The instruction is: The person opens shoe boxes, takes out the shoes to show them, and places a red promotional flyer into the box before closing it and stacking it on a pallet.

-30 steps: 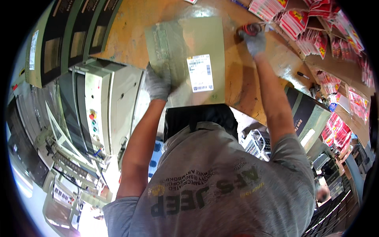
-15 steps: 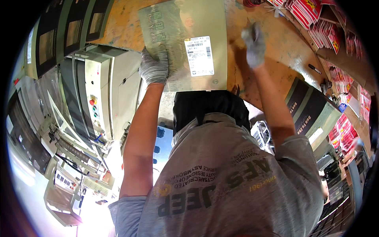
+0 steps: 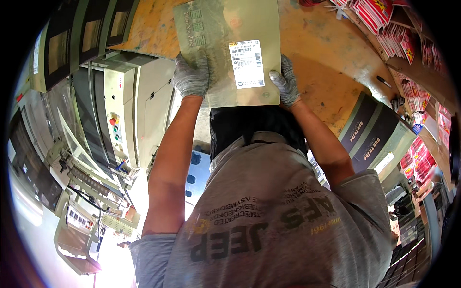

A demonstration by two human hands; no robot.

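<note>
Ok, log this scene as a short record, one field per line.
Held: green box, printed side facing the camera
Label: white sticker on the box, toward its lower right
Left grip: gray-gloved, at the box's left edge, thumb over the face
Right grip: gray-gloved, at the box's right edge, thumb over the face
Surface: orange-brown table
On table: dark pen, right side
Upper right: red packets
Left: machine with red and green buttons
Hidden: the box's underside
</note>
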